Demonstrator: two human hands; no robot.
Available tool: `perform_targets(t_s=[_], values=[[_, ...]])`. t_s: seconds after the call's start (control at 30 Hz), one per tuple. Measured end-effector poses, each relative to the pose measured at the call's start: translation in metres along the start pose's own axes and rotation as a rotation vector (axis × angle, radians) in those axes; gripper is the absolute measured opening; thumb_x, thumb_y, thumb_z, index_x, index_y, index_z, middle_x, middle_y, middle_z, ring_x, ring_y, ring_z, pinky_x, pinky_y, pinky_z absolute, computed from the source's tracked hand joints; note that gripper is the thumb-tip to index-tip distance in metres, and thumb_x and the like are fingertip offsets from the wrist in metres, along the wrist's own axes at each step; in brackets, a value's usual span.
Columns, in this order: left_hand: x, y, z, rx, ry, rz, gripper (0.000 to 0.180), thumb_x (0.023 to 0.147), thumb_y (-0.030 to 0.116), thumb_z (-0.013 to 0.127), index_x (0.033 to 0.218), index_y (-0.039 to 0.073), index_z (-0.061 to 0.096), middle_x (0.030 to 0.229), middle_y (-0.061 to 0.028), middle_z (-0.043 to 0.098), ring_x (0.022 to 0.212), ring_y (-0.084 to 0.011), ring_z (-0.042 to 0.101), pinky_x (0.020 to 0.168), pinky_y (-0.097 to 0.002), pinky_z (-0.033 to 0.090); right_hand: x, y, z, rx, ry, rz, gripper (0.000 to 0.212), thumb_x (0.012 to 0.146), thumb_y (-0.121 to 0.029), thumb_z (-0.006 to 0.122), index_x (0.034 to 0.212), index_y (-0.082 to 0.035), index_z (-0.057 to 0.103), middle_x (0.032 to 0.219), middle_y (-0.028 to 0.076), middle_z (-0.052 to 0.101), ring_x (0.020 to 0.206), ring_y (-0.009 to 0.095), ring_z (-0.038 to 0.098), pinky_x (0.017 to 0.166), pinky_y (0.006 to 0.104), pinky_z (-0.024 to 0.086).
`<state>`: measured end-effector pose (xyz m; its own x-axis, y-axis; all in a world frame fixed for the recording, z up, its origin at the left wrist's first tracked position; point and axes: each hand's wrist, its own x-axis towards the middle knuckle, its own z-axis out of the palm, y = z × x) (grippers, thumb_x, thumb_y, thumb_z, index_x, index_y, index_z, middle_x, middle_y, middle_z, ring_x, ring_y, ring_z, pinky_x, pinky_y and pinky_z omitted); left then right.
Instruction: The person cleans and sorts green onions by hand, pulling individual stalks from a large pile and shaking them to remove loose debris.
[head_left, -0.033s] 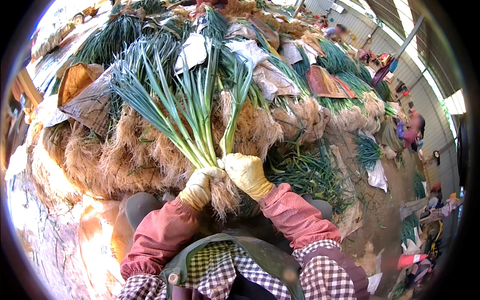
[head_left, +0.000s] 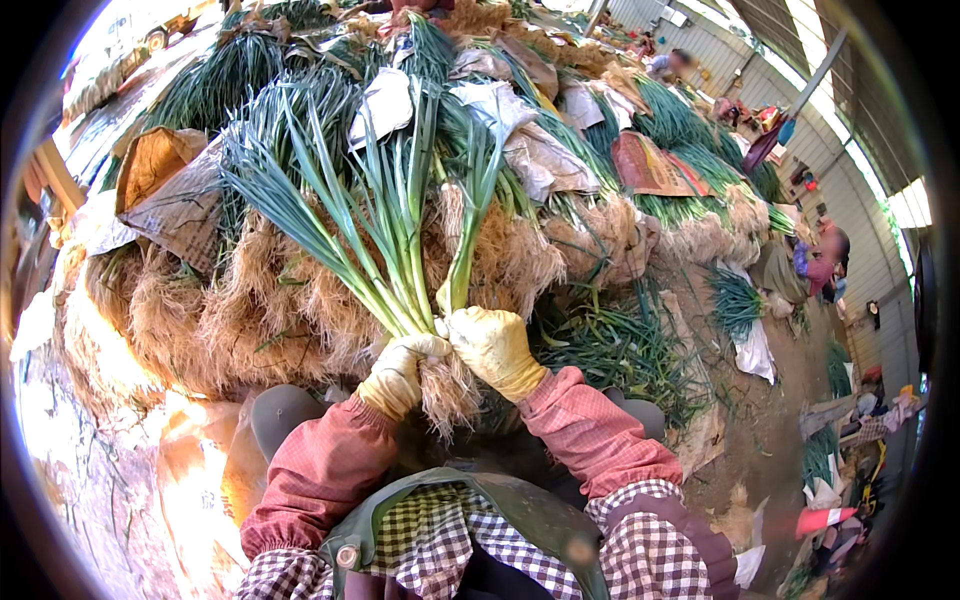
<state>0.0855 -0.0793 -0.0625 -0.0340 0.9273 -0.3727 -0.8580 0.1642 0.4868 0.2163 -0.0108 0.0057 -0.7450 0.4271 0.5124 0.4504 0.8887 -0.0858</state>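
Note:
Wrapped round the white lower stems of a bunch of green onions is my left hand, in a cream-yellow glove. The long leaves fan up and to the left, and the pale roots hang below between my hands. My right hand, gloved the same way, is closed on the base of a separate green onion stalk right beside the bunch. Its fingertips are partly hidden where the two gloves meet.
Ahead lies a big heap of green onions, roots toward me, with sacking over parts. Loose green leaves litter the ground to the right. Farther right are a smaller bundle, a seated person and a red-and-white cone.

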Motion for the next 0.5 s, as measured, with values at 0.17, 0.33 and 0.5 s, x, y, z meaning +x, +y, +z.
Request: perform_targets(t_s=[0.17,0.33,0.5], values=[[0.009,-0.006,-0.002,-0.066,0.001,-0.012,0.012,0.066,-0.005,0.062,0.075,0.002,0.057,0.063,-0.0023,0.053,0.051,-0.0136,0.048,0.050,-0.0261,0.042,-0.002,-0.006,-0.007,0.420,0.274,-0.052,0.012,0.079,-0.010,0.066,0.071,-0.007,0.058,0.064,0.006,0.053,0.056,0.026,0.056,0.051,0.0345,0.045],[0.002,-0.006,0.032,-0.045,0.143,0.035,0.012,0.068,-0.007,0.060,0.078,0.000,0.058,0.063,-0.0038,0.053,0.054,-0.0138,0.050,0.052,-0.0257,0.045,-0.007,-0.003,-0.014,0.923,0.131,0.353,0.006,0.084,-0.004,0.062,0.088,0.000,0.063,0.086,0.010,0.063,0.074,0.020,0.061,0.068,0.0303,0.050],[-0.017,0.015,0.000,-0.184,-0.003,0.009,0.021,0.069,-0.004,0.058,0.090,-0.003,0.056,0.071,-0.0103,0.058,0.060,-0.0198,0.057,0.056,-0.0304,0.049,0.033,0.087,-0.100,0.054,0.651,0.398,0.015,0.092,-0.012,0.049,0.090,-0.002,0.060,0.082,0.011,0.061,0.072,0.019,0.057,0.065,0.0310,0.047]])
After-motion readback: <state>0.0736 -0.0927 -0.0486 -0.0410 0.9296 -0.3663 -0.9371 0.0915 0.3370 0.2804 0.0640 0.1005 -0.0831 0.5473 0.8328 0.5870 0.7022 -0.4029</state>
